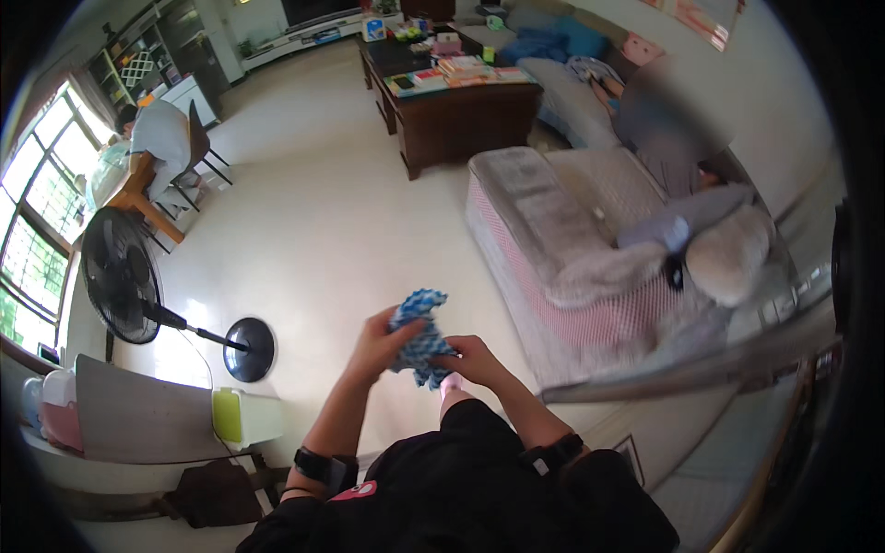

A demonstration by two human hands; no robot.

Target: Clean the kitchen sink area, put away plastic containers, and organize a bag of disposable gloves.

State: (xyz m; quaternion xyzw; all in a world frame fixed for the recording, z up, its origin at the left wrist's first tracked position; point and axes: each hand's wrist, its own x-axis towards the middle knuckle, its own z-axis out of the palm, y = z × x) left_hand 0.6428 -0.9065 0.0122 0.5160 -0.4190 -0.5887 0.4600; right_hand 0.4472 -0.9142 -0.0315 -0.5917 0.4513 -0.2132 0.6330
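Note:
A crumpled blue-and-white patterned cloth (423, 343) is held up in front of my body, above the pale floor. My left hand (384, 339) grips its left side, with the thumb laid across the front of the fabric. At the lower right edge, my right hand (472, 361) pinches the cloth between thumb and fingers. The upper end of the cloth curls over to the right. Part of my leg and a pink shoe (451, 382) show just below it.
A black pedestal fan (121, 275) stands at left, near a light green bin (247, 417). To the right is a sofa (553, 228) with a grey cover. Behind are a dark wooden coffee table (463, 124) with papers and a person (160, 131) seated at a wooden table. Another person reclines on the sofa.

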